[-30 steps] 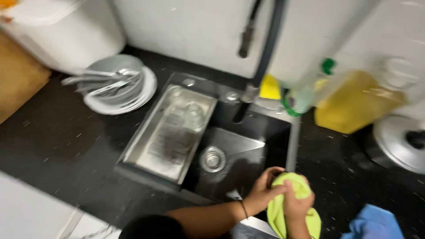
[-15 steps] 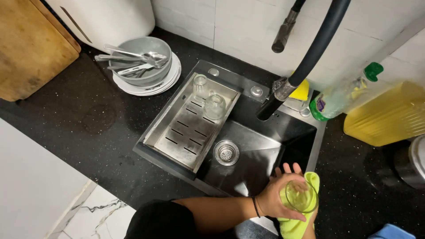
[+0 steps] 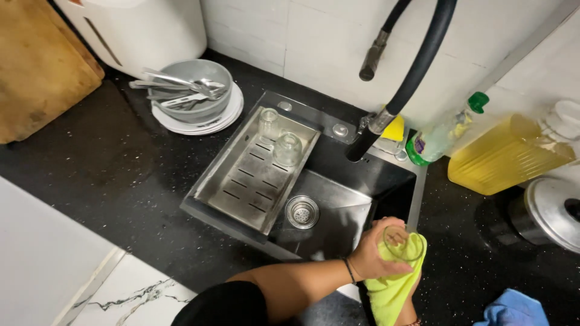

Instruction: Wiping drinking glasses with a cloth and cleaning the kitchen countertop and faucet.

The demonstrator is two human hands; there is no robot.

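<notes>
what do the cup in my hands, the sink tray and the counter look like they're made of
Cup: clear glass, the green cloth shows through it.
Tray: probably brushed stainless steel, grey with a dull sheen and punched slots.
Counter: glossy black speckled stone, perhaps granite or composite.

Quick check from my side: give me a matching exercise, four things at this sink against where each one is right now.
Things:
1. clear glass
2. green cloth
3. two upturned glasses
4. spoons

Places:
A. in the grey bowl on stacked plates
B. on the slotted steel tray over the sink
C. gripped by the left hand
D. under the glass, draped over the right hand

Pairs: 1-C, 2-D, 3-B, 4-A
</notes>
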